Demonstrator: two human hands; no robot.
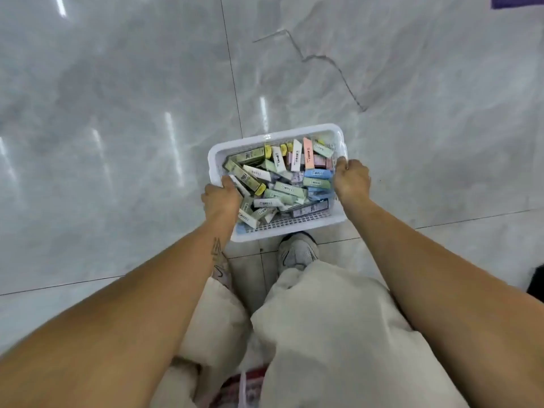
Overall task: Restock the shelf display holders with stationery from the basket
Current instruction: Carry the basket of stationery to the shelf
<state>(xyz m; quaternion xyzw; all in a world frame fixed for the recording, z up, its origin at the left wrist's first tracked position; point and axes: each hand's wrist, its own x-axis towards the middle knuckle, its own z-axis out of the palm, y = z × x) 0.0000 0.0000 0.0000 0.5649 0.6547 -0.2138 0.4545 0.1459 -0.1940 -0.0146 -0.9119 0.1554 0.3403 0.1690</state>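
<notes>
we looked straight down at a glossy grey marble-look tile floor (117, 113) w/ thin dark grout lines, one running top to bottom near centre and another crossing lower down. ceiling lights showed as pale streaks on the tiles, mostly left of centre. a thin dark crack-like vein (323, 58) zigzagged across the tile up and to the right. a purple patch (518, 1) sat at the top right corner, too cropped to identify, and sth dark (535, 282) at the right edge, also unclear.

we held the white plastic basket (265, 135) at both short sides, in front of our feet; whether it touched the floor we couldn't tell. our left hand (220, 198) gripped the left rim, fingers curled over the edge. our right hand (351, 179) gripped the right rim the same way, thumb side up by the far corner. both arms were bare.

the basket was loaded w/ small stationery boxes (282, 184) lying jumbled, pastel green, blue, pink, white, plus a few olive ones w/ yellow ends; most carried barcode labels. print too small to read.

below it were our cream trousers (323, 319) and a grey-white sneaker (297, 251), its toe just at the basket's near rim. the other shoe was mostly hidden behind our left forearm.
</notes>
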